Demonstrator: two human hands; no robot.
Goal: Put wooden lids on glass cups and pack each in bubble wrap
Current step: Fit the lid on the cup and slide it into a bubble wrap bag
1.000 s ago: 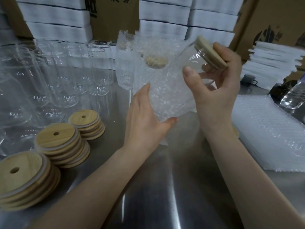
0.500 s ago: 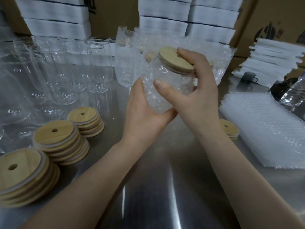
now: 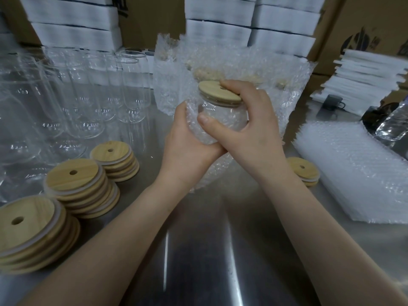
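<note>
While right hand point(image 3: 249, 129) grips cup point(image 3: 223, 115), deeper in bubble wrap point(image 3: 276, 80), left hand point(image 3: 187, 146) clutching it

Stainless steel table point(image 3: 198, 250), empty glass cups point(image 3: 88, 102) far left, three wooden lid stacks point(image 3: 75, 180) near left, bubble wrap sheets point(image 3: 357, 173) right, small lid stack point(image 3: 302, 171) just beside them.

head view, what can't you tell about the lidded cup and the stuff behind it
Clear glass cup base: head view, hidden by left hand, right hand and clear bubble wrap sheet.
Round wooden lid hole: head view, covered by right fingers.
Wrapped items behind: head view, blurred through the sheet.
Dark object far right: head view, too small.
</note>
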